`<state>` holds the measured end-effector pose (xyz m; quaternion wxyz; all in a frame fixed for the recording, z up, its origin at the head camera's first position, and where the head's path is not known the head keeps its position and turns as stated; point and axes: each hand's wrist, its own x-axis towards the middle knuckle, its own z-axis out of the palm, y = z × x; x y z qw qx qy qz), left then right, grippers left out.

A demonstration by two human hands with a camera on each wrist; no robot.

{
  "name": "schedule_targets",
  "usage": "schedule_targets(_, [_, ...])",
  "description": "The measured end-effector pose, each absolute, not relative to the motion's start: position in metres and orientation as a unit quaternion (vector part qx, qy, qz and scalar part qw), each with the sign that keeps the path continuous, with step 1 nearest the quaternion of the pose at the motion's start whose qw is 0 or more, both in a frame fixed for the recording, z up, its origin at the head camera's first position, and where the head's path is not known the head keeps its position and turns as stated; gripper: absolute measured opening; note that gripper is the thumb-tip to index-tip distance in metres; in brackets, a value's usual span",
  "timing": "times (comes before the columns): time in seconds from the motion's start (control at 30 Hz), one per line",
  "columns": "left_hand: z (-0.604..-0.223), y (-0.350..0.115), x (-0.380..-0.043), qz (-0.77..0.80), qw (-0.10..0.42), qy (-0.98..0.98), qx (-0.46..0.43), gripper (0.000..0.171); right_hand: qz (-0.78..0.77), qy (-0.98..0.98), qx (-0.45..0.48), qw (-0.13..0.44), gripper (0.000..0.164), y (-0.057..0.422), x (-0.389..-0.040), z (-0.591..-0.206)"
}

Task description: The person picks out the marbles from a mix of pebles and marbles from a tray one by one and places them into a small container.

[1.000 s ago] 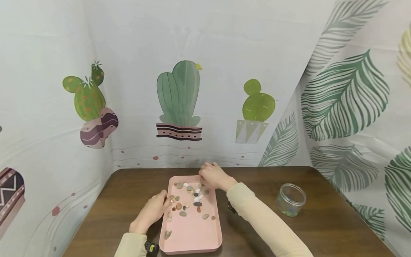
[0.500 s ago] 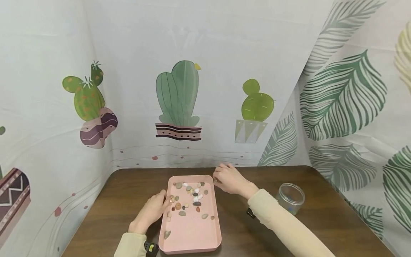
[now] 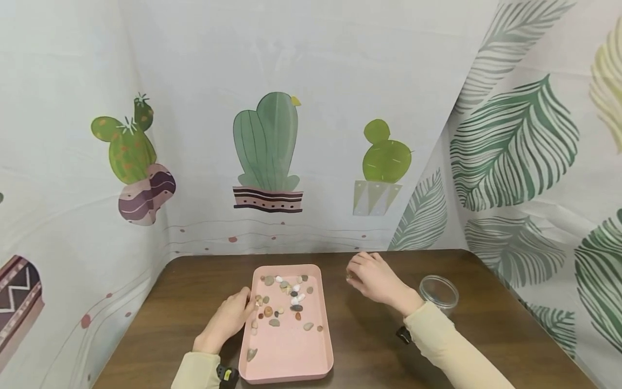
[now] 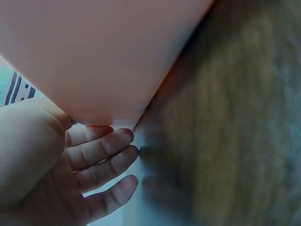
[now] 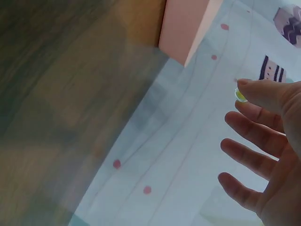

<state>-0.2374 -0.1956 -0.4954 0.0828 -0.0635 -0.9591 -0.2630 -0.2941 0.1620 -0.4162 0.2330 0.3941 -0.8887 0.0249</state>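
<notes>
A pink tray (image 3: 286, 356) lies lengthwise on the table, with several small pebbles (image 3: 274, 322) scattered mainly over its far half. My left hand (image 3: 225, 319) holds the tray's left wall; in the left wrist view its fingers (image 4: 101, 150) lie along the outside while the thumb passes behind the rim. Right of the tray, my right hand (image 3: 376, 278) is raised over the table. Between thumb and index finger it pinches a small clear marble (image 5: 240, 95) with a yellow-green inside; the other fingers are spread loosely.
A clear round jar (image 3: 439, 292) stands at the right, partly hidden by the right forearm. The dark wood table (image 3: 194, 281) ends at the back against a white cloth (image 3: 330, 162) printed with cacti and leaves.
My right hand has moved right, from the tray's far right corner to over the table toward the jar, carrying the marble. The left hand stays at the tray's left wall.
</notes>
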Motion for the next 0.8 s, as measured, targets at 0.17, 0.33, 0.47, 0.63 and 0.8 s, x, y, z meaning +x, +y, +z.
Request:
schedule_targets(0.17, [-0.495,-0.196,-0.237,-0.269,0.077,-0.958,-0.066,0.008,0.035,-0.888,0.381,0.256,0.014,0.184,-0.287,-0.409])
schedule_targets(0.33, [-0.494,-0.196,-0.237,-0.269,0.077,-0.958,-0.066,0.008,0.046,-0.894,0.356,0.269,0.014,0.208,-0.282,-0.404])
schedule_targets(0.47, [-0.494,-0.195,-0.237,-0.268,0.078,-0.958,-0.067,0.009,0.056,-0.9,0.336,0.273,0.015,0.228,-0.28,-0.406])
schedule_targets(0.63, [-0.496,-0.196,-0.239,-0.269,0.077,-0.958,-0.068,0.009,0.064,-0.906,0.311,0.28,0.015,0.251,-0.279,-0.41])
schedule_targets(0.8, [-0.498,-0.198,-0.239,-0.271,0.085,-0.956,-0.072,0.008,0.074,-0.913,0.29,0.278,0.014,0.274,-0.278,-0.415])
